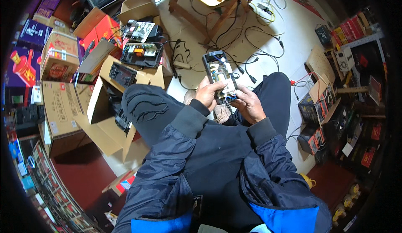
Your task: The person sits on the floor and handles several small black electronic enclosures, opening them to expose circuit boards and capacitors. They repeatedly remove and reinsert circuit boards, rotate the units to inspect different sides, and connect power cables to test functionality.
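Note:
Between my knees I hold a narrow black plastic housing with a power circuit board (222, 74) exposed inside it. Pale round and yellowish parts and a blue wire show on the board. My left hand (207, 94) is closed around the housing's left side, its thumb lying over the board. At the lower right end, my right hand (250, 106) grips the same housing, fingers bent near the blue wire. What its fingertips pinch there is too small to make out. The underside of the housing is hidden.
On the left, similar opened housings (142, 53) lie on cardboard boxes (63, 103). Black cables (247, 71) sprawl over the floor ahead. A wooden stand (226, 21) bears more boards. At right are boxed black-and-red units (314, 107) and loaded shelves.

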